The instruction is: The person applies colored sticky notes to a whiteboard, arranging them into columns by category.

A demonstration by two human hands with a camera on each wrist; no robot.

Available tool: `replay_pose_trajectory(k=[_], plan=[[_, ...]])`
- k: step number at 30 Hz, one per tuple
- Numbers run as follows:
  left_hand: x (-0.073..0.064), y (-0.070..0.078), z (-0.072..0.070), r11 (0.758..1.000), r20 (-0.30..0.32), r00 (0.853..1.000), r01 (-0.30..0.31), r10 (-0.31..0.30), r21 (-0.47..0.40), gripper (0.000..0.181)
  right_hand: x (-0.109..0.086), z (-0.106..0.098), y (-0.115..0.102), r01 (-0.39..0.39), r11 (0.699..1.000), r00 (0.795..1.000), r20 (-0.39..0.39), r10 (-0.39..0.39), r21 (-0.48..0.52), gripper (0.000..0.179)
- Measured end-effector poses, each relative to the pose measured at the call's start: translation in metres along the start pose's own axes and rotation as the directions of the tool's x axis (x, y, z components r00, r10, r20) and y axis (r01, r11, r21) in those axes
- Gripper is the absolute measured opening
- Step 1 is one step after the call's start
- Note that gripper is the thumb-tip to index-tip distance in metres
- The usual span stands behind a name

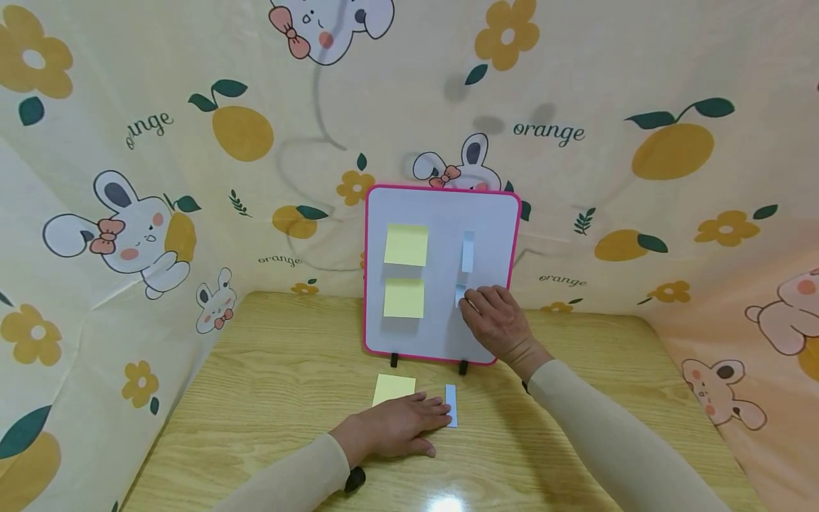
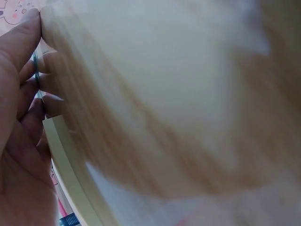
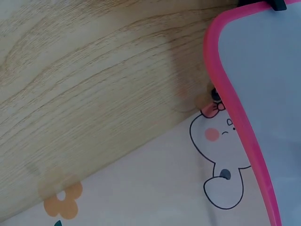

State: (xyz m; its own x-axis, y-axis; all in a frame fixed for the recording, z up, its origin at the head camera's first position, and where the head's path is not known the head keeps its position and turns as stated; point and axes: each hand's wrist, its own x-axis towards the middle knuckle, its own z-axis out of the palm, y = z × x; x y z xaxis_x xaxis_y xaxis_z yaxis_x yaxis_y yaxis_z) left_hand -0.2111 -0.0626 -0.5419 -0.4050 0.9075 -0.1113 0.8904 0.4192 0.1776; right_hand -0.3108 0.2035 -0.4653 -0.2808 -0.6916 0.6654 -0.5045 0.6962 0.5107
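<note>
My right hand (image 1: 498, 321) is at the whiteboard (image 1: 441, 334), fingers curled, pinching a small light-blue sticky note (image 1: 460, 296) against its right half. Directly above that note, another narrow blue sticky note (image 1: 468, 253) is stuck on the board. Down on the table, my left hand (image 1: 399, 424) lies with fingers extended, their tips touching the blue sticky pad (image 1: 451, 407). A yellow sticky pad (image 1: 393, 388) sits partly hidden behind this hand; its thick edge shows in the left wrist view. The right wrist view catches the board's pink frame (image 3: 237, 117) but not the hand.
Two yellow sticky notes, an upper one (image 1: 406, 245) and a lower one (image 1: 404, 298), are on the board's left half. Black feet (image 1: 463, 368) hold the board upright on the wooden table (image 1: 269, 384). A patterned cloth (image 1: 409, 92) rises behind and at both sides.
</note>
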Motion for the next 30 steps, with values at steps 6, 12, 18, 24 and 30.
replay_pose_trajectory(k=[6, 12, 18, 24, 30], plan=[[-0.001, 0.0, 0.0, 1.0, 0.013, 1.0, 0.017, -0.016, -0.026, 0.065, -0.001, -0.002, -0.002, -0.011, 1.0, 0.998, 0.061, 0.011, -0.001, 0.012], [-0.002, 0.001, -0.001, 0.998, 0.022, 0.999, 0.033, -0.032, -0.059, 0.065, -0.003, -0.001, -0.004, -0.022, 0.999, 0.994, 0.106, 0.024, -0.024, 0.026], [-0.001, 0.001, -0.001, 0.997, 0.019, 0.999, 0.035, -0.034, -0.067, 0.065, -0.005, 0.001, -0.006, -0.027, 0.999, 0.989, 0.141, 0.032, -0.038, 0.025], [-0.001, 0.001, -0.001, 0.998, 0.015, 0.999, 0.034, -0.033, -0.061, 0.065, -0.012, 0.004, -0.011, -0.05, 0.998, 0.988, 0.142, 0.054, -0.027, 0.027], [-0.001, 0.002, -0.001, 0.999, 0.013, 1.0, 0.024, -0.024, -0.027, 0.063, -0.027, 0.006, -0.024, -0.066, 0.997, 0.985, 0.16, 0.07, -0.028, 0.047]])
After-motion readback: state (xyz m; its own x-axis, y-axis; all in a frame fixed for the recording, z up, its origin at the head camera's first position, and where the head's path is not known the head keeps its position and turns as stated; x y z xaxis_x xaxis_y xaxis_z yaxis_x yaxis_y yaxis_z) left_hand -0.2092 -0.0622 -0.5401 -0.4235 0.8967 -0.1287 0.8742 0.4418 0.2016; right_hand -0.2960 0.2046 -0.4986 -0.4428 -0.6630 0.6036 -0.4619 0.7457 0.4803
